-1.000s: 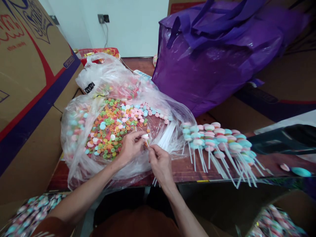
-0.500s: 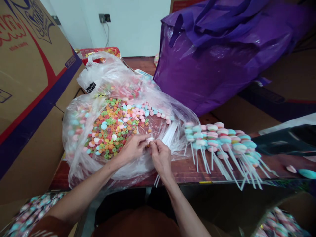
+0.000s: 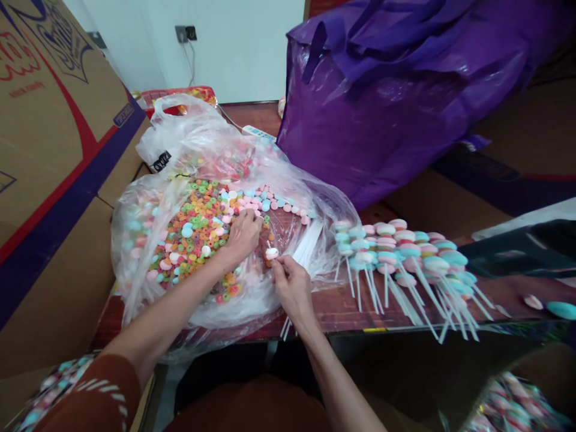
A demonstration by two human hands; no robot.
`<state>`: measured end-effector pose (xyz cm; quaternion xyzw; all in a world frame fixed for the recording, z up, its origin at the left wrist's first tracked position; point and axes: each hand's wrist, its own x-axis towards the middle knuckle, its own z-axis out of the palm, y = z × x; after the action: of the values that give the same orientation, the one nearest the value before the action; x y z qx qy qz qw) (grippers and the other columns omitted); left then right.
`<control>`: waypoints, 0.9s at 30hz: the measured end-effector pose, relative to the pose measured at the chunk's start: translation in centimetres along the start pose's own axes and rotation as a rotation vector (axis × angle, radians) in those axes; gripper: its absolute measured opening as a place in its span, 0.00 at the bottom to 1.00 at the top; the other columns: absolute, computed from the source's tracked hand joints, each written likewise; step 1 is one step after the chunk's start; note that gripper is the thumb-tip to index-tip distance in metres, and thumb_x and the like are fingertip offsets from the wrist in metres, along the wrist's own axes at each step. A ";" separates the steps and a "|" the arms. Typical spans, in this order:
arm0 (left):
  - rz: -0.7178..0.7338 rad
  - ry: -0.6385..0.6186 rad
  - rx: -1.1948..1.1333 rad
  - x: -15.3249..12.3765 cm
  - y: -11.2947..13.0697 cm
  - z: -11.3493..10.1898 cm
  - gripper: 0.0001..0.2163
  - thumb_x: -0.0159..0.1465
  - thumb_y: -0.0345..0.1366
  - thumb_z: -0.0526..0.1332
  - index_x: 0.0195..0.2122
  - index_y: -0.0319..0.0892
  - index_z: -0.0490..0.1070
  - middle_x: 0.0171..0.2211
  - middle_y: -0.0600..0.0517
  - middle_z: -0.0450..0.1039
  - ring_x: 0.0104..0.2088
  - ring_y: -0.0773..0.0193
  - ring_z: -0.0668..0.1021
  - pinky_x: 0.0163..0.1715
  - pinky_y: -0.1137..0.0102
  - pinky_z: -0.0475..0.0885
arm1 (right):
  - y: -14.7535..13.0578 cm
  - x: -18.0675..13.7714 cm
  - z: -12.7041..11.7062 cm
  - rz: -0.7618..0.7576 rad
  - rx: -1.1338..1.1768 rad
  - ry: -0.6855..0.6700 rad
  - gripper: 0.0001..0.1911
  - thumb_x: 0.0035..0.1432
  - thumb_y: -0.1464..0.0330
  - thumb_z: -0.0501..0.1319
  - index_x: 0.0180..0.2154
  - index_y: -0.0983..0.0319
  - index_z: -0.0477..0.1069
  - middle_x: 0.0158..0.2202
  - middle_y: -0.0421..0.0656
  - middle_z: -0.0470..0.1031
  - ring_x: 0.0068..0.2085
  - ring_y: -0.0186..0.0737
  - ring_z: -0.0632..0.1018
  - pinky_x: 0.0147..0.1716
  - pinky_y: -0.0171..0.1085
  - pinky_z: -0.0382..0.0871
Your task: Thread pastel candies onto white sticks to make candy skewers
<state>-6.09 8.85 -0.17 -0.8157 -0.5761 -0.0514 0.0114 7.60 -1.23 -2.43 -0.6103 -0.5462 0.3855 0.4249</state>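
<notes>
My left hand (image 3: 245, 233) is over the candy spread on the near part of the clear plastic bag (image 3: 198, 129), its fingers bent downward; their tips are hidden, so I cannot tell how far apart they are or whether they grip a piece. The pink and blue candy discs (image 3: 266, 198) lie just beyond those fingers, toward the far side of the bag's spread, and my left hand is much nearer to them than my right. My right hand (image 3: 288, 282), at the bag's near right part, has thumb and fingers pinched together on a stick beneath a pale candy piece (image 3: 272, 253). That stick is mostly hidden by my fingers; it seems to stand steeply, candy uppermost, with a thin tip showing above. Small ring candies (image 3: 193, 219) in green, orange, yellow and red, holed and matt, heap up on the left of the bag, while slim, straight white sticks (image 3: 308, 246) lie bunched on its right. The bag is thin, glossy, crumpled film. Right of it, on the dark reddish worktop (image 3: 328, 309), rest stacked candy lollipops (image 3: 405, 252), rounded and chalky-looking, their sticks pointing toward me. Behind the bag's right side slumps a shiny purple bag (image 3: 382, 114).
</notes>
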 end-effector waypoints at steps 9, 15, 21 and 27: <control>0.048 0.027 -0.207 -0.2 -0.1 0.5 0.14 0.67 0.25 0.50 0.48 0.38 0.72 0.43 0.42 0.74 0.45 0.55 0.75 0.43 0.65 0.70 | 0.9 0.1 0.0 0.003 0.124 0.013 0.17 0.61 0.60 0.56 0.43 0.63 0.78 0.21 0.37 0.72 0.21 0.35 0.69 0.22 0.32 0.61; -0.152 0.002 -1.203 -0.3 -0.7 0.2 0.07 0.61 0.33 0.62 0.37 0.37 0.78 0.28 0.51 0.76 0.31 0.64 0.76 0.36 0.69 0.71 | 0.6 0.1 -0.6 -0.002 0.134 0.039 0.18 0.61 0.60 0.57 0.43 0.64 0.78 0.21 0.37 0.69 0.22 0.35 0.68 0.23 0.33 0.62; -0.317 -0.149 -1.875 -1.5 -1.1 -0.5 0.14 0.49 0.36 0.74 0.35 0.36 0.80 0.30 0.50 0.79 0.30 0.68 0.78 0.39 0.69 0.73 | 0.1 0.0 -1.0 -0.039 0.117 0.019 0.19 0.62 0.59 0.57 0.44 0.64 0.79 0.24 0.39 0.72 0.25 0.35 0.70 0.27 0.34 0.64; -0.347 -0.137 -1.880 -2.0 -1.3 0.0 0.15 0.50 0.34 0.75 0.39 0.37 0.81 0.32 0.50 0.80 0.32 0.68 0.79 0.40 0.70 0.73 | -1.1 -0.3 -1.4 -0.157 -0.045 0.047 0.18 0.63 0.61 0.55 0.42 0.65 0.80 0.24 0.40 0.73 0.25 0.35 0.70 0.29 0.34 0.64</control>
<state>-7.96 7.37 -0.38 -0.3955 -0.4114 -0.4461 -0.6895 8.49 -1.61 -0.90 -0.5840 -0.5907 0.3243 0.4527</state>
